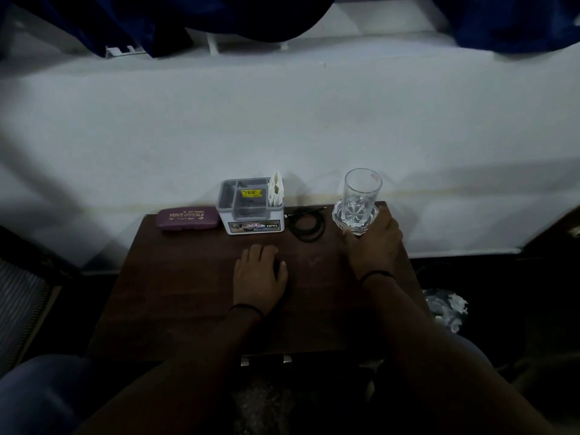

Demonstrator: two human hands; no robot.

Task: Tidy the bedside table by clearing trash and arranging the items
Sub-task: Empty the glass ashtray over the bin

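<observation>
Late stage of tidying, judged from the layout. Along the back edge of the dark brown wooden table (188,293), left to right: a purple hard-shell spectacle case (187,218); just beside it a grey-and-white plastic compartment organiser (252,208) holding white paper sachets (276,191); a coiled black cable (309,222); a clear faceted drinking glass (359,199) near the right corner. No trash shows on the table (crumpled clear wrapping (445,306) lies off its right side). The left hand (260,274) rests flat, grip relaxed and empty; the right hand (373,246) touches the glass's base, grip unclear. A pale wall (282,120) stands behind; the room is dim.
</observation>
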